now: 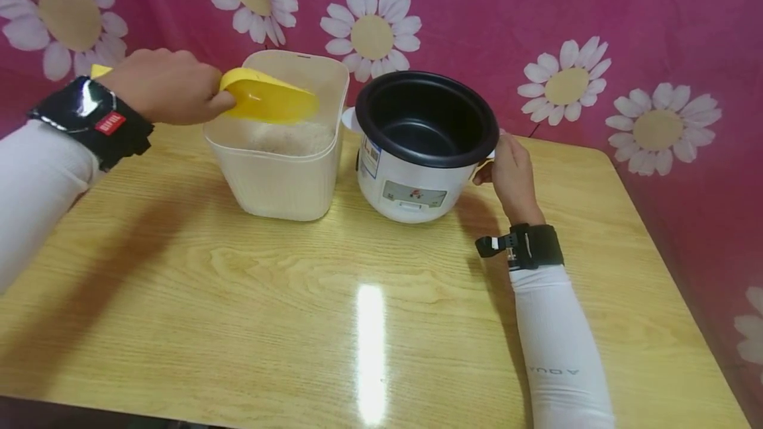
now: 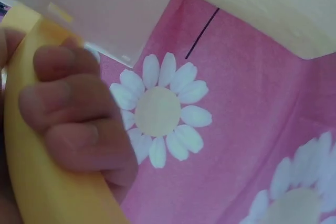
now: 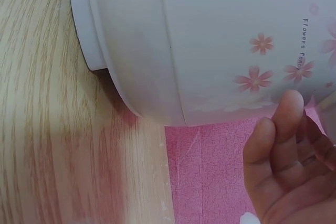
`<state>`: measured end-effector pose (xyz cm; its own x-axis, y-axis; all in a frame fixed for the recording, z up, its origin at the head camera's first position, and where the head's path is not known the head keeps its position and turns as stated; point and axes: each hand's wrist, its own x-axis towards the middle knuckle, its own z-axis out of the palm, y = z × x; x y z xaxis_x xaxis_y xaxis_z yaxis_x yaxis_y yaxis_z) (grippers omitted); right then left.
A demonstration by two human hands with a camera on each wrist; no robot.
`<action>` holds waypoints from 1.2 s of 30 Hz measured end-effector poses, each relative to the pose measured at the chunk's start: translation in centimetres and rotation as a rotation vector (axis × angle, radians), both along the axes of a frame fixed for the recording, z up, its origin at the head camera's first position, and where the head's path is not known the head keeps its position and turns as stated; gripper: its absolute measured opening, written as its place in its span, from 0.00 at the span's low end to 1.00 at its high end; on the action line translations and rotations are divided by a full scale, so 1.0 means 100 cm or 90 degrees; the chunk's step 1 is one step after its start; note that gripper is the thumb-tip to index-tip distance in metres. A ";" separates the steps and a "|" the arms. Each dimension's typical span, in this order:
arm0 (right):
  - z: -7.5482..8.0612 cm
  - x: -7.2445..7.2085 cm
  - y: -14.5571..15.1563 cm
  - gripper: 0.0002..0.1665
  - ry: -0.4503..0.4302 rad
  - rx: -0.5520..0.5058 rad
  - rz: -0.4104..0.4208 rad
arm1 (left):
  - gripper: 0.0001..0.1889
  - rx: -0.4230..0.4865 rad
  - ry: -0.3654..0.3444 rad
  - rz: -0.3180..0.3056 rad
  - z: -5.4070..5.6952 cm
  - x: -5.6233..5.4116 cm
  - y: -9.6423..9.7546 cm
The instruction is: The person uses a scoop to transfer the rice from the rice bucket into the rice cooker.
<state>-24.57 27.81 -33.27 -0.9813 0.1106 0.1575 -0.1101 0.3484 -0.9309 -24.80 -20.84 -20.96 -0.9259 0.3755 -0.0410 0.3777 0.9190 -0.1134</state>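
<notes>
"What's around you?"

"I see a glossy, wood-grained table (image 1: 298, 323), and behind it a pink cloth (image 1: 465, 18) printed with white flowers."

"And the grips, left to right?"

"My left hand (image 1: 169, 88) grasps a yellow plastic scoop (image 1: 271, 99), which juts rightward over a cream plastic bin (image 1: 280, 184) of whitish grains (image 1: 292, 140). Farther right, a round white rice cooker (image 1: 411, 194) stands just left of my right hand (image 1: 515, 174), which grips its side."

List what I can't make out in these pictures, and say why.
Middle of the yellow scoop's handle: head view, covered by the left hand.
Rest of the scoop: left wrist view, cut off by the bottom edge.
Container's floor: head view, hidden under pale contents.
Lettering on the cooker's panel: head view, too small and blurred.
Cooker's black rim: right wrist view, cut off by the right edge.
</notes>
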 end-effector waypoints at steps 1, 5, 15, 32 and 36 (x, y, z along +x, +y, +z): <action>0.000 0.000 0.000 0.26 0.003 -0.003 0.001 | 0.22 -0.023 -0.010 -0.009 0.002 -0.004 0.003; 0.000 -0.003 0.001 0.25 0.005 -0.011 0.011 | 0.22 -0.092 -0.013 -0.033 0.003 -0.013 0.017; 0.002 -0.003 0.003 0.26 0.005 -0.005 0.004 | 0.19 -0.172 0.011 -0.041 0.006 -0.019 0.041; 0.000 -0.002 0.005 0.26 0.015 0.001 0.014 | 0.17 -0.251 -0.012 -0.030 0.014 -0.051 0.083; 0.000 -0.001 0.004 0.26 0.018 -0.003 0.015 | 0.16 -0.268 -0.022 -0.024 0.012 -0.060 0.089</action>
<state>-24.72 28.17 -33.23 -0.9786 0.0886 0.1855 -0.1450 0.3416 -0.9286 -30.82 -11.91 -19.77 -0.9075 0.3527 -0.2283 0.4199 0.7808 -0.4627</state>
